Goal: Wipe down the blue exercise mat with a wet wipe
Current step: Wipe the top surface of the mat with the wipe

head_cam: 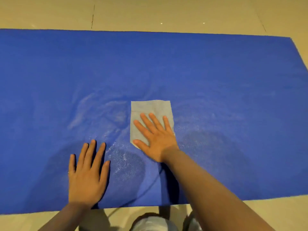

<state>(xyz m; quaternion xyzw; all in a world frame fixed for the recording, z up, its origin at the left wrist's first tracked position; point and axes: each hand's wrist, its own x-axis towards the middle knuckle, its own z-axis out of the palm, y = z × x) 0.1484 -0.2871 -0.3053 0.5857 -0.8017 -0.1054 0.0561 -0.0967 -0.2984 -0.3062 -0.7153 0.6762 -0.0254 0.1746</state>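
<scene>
- The floor (166,12) is pale, glossy tile with dark seams, and the blue exercise mat (216,72) lies flat on it, running off the left of the view, its far edge, right end and near edge all in sight.
- The mat looks like thin foam with a fine pebbled grain. Faint ripples run through it left of the wet wipe, so I would judge it soft and light, apt to creep or bunch under a sideways push.
- The wet wipe (150,108) lies spread flat near the middle of the mat, a pale grey rectangle, thin and limp, with straight edges and one near corner turned a little.
- The right hand (154,136) lies open on the wipe, palm down, fingers straight and splayed, pressing it to the mat rather than pinching it. That seems the sensible hold: a sheet this flimsy would ball up if gripped, while a flat palm keeps it spread.
- The left hand (86,175) rests flat and open on the bare mat, nearer the mat's near edge and left of the wipe, touching no wipe. It looks set to pin the mat.
- Glistening speckles and pale smears lie on the mat between the two hands and left of the wipe; the surface there looks damp and probably slicker.
- A light-coloured garment shows below the mat's near edge; I cannot tell more.
</scene>
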